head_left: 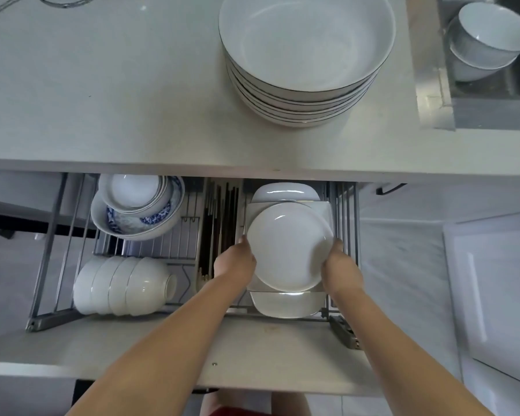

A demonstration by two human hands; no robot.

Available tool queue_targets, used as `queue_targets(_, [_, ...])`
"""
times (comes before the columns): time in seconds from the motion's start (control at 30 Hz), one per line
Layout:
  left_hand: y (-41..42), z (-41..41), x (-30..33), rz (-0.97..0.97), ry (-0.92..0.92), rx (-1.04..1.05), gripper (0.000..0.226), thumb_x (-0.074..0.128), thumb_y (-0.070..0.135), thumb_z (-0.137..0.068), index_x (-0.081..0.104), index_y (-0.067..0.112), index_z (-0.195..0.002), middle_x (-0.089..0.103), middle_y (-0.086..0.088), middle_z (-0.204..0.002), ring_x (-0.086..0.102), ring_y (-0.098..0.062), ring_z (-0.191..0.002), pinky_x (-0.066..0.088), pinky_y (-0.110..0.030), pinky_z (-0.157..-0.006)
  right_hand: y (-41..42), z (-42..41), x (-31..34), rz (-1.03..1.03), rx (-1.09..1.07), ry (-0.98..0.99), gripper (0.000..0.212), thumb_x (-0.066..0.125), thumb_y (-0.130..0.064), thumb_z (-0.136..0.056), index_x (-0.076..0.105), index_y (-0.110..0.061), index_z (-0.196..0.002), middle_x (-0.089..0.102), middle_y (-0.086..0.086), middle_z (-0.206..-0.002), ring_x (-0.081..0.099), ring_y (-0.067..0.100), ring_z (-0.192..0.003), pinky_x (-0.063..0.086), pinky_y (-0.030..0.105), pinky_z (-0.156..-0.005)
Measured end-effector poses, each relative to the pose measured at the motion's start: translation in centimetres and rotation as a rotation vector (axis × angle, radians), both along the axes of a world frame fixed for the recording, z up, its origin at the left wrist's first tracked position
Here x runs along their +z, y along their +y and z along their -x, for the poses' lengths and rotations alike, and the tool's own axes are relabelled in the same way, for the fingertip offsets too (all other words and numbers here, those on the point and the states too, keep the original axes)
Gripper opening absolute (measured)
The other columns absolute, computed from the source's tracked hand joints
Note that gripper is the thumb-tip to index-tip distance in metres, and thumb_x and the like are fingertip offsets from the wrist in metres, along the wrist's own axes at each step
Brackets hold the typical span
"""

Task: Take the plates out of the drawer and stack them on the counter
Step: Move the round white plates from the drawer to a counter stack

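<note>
A round white plate (288, 244) lies flat above the right side of the open drawer (192, 346). My left hand (237, 259) grips its left rim and my right hand (339, 265) grips its right rim. Beneath it in the wire rack stand white square plates (285, 304), with more behind (284, 192). On the counter (102, 100) at the back stands a stack of several deep white plates with dark rims (306, 55).
The drawer's left side holds white bowls on their sides (123, 285) and nested blue-patterned bowls (137, 205). Dark chopsticks (219, 217) fill the middle slot. Two white bowls (487, 40) sit in the sink at the upper right. A white cabinet door (499, 295) is at the right.
</note>
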State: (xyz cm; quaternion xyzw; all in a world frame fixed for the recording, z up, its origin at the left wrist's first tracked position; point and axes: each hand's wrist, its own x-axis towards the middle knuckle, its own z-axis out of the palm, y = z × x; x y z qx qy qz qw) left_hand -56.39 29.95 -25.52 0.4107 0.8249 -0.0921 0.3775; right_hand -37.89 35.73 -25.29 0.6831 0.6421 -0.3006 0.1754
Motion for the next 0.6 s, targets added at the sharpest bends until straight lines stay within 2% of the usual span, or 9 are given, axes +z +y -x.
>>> queue_targets(0.17, [-0.8, 0.2, 1.6, -0.07, -0.064, 0.044, 0.039, 0.039, 0.013, -0.092, 0.038, 0.012, -0.131, 0.064, -0.008, -0.091, 0.058, -0.023, -0.071, 0.042, -0.03, -0.055, -0.5, -0.4, 1.6, -0.004, -0.045, 0.081, 0.052, 0.037, 0.001, -0.083, 0.03, -0.008, -0.134, 0.067, 0.02, -0.101, 0.063, 0.036, -0.092, 0.047, 0.037, -0.072])
queue_targets(0.3, [-2.2, 0.6, 4.0, -0.164, -0.12, 0.06, 0.033, 0.043, 0.017, -0.091, 0.043, 0.012, -0.124, 0.062, -0.005, -0.089, 0.058, -0.02, -0.072, 0.043, -0.027, -0.054, -1.1, -1.0, 4.4, -0.031, -0.035, 0.135, 0.042, 0.041, -0.005, -0.083, 0.035, -0.011, -0.125, 0.067, 0.015, -0.083, 0.065, 0.036, -0.078, 0.051, 0.037, -0.065])
queue_targets(0.4, [-3.0, 0.8, 6.7, -0.227, -0.139, 0.071, 0.036, 0.045, 0.021, -0.089, 0.044, 0.017, -0.125, 0.064, -0.002, -0.089, 0.06, -0.018, -0.073, 0.044, -0.027, -0.055, -1.8, -1.7, 7.2, -0.068, -0.022, 0.155, 0.037, 0.048, -0.012, -0.084, 0.038, -0.011, -0.12, 0.057, 0.005, -0.068, 0.064, 0.034, -0.077, 0.038, 0.032, -0.058])
queue_targets(0.5, [-3.5, 0.8, 9.6, -0.264, -0.146, 0.076, 0.037, 0.047, 0.022, -0.089, 0.044, 0.02, -0.126, 0.064, 0.0, -0.089, 0.06, -0.016, -0.074, 0.048, -0.027, -0.058, -2.3, -2.3, 10.0, -0.106, -0.008, 0.185, 0.04, 0.051, -0.015, -0.085, 0.038, -0.009, -0.122, 0.067, 0.016, -0.084, 0.064, 0.036, -0.08, 0.036, 0.032, -0.057])
queue_targets(0.6, [-3.8, 0.8, 12.7, -0.317, -0.175, 0.098, 0.036, 0.049, 0.021, -0.089, 0.046, 0.019, -0.125, 0.063, 0.002, -0.09, 0.059, -0.013, -0.075, 0.046, -0.023, -0.057, -2.6, -2.7, 13.1, -0.121, -0.006, 0.244, 0.042, 0.053, -0.015, -0.084, 0.038, -0.01, -0.123, 0.07, 0.015, -0.081, 0.066, 0.034, -0.077, 0.043, 0.034, -0.057])
